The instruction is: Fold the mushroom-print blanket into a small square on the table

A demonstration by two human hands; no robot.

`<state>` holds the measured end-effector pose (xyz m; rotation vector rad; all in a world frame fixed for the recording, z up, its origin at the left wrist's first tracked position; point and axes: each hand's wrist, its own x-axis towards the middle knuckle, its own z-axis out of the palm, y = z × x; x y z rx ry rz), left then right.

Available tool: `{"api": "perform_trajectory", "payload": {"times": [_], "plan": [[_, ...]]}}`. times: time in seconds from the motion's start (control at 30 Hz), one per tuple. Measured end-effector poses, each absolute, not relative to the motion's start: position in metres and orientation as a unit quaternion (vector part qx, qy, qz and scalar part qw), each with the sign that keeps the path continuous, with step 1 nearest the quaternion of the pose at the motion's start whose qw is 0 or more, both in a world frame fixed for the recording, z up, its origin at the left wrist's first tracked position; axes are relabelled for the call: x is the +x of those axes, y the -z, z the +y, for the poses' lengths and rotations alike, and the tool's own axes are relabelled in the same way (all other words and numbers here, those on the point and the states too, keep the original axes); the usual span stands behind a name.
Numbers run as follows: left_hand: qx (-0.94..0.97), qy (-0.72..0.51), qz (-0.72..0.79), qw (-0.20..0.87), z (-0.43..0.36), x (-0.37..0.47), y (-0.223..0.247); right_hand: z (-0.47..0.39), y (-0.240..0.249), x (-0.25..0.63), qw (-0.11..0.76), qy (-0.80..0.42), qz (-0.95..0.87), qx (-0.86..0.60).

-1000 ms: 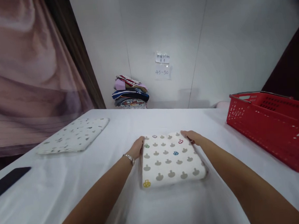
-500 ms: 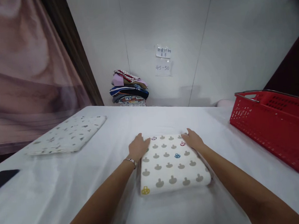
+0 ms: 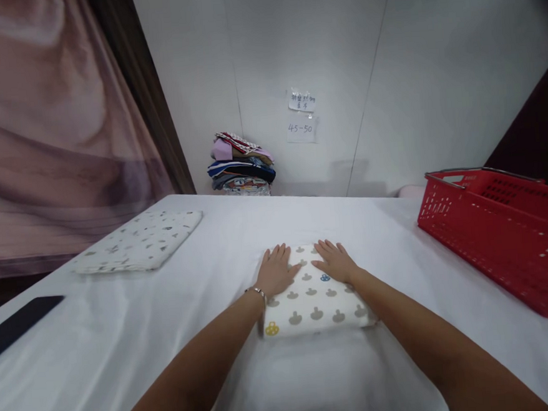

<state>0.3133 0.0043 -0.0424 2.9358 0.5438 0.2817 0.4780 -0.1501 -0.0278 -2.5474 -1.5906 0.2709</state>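
In front of me lies a folded white cloth (image 3: 316, 303) printed with grey mushroom shapes, plus a blue one and a yellow one. Flat on its far left part rests my left hand (image 3: 277, 271), fingers spread, a bracelet (image 3: 256, 290) at the wrist. My right hand (image 3: 335, 262) is pressed flat on the far right part, fingers also apart. The thumbs point toward each other with a gap of cloth between them. Both palms hide some of the print, and neither hand grips anything.
Another folded white patterned cloth (image 3: 140, 243) lies at the table's left, behind a dark flat object (image 3: 22, 323). A red plastic basket (image 3: 496, 240) stands at the right. Beyond the white table (image 3: 219, 359), stacked folded fabrics (image 3: 242, 167) sit by the wall under paper signs (image 3: 302, 128).
Both hands have moved inward from the cloth's far corners and now lie flat on top with fingers spread. The view has shifted slightly, showing more of the dark object.
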Motion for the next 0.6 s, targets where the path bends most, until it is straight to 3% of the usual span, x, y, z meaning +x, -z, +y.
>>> {"api": "perform_trajectory", "payload": {"times": [0.27, 0.6], "plan": [[0.962, -0.041, 0.208, 0.172, -0.008, 0.285, 0.005, -0.189, 0.006, 0.444, 0.084, -0.067, -0.493, -0.863], [0.952, -0.035, 0.184, 0.243, -0.037, 0.248, 0.021, -0.229, 0.029, 0.436, 0.181, -0.129, -0.505, -0.834]]}}
